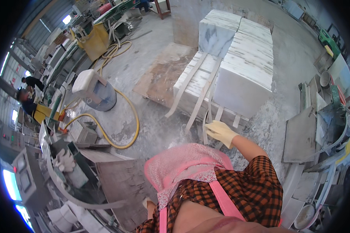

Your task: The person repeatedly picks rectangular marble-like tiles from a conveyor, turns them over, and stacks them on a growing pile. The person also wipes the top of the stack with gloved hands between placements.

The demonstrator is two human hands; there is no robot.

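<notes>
My right hand (221, 132), in a cream glove, is at the near end of a stack of white marble tiles (243, 91). Its fingers are closed on a pale flat strap (205, 136) hanging down by the stack. More straps (187, 84) lie across the lower tile layer (191, 74) and droop over its near edge. Grey-veined tiles (217, 38) stand on top at the far left of the stack. Of my left hand (145, 202), only a small gloved part shows low beside the pink apron (186, 159); its fingers are hidden.
A brown board (165, 70) lies left of the stack. Further left stands a blue drum (105, 99) with a pale block on top, and a yellow hose (137, 124) loops over the floor. Slabs (297, 134) lean at right. Two people (29, 105) are at far left.
</notes>
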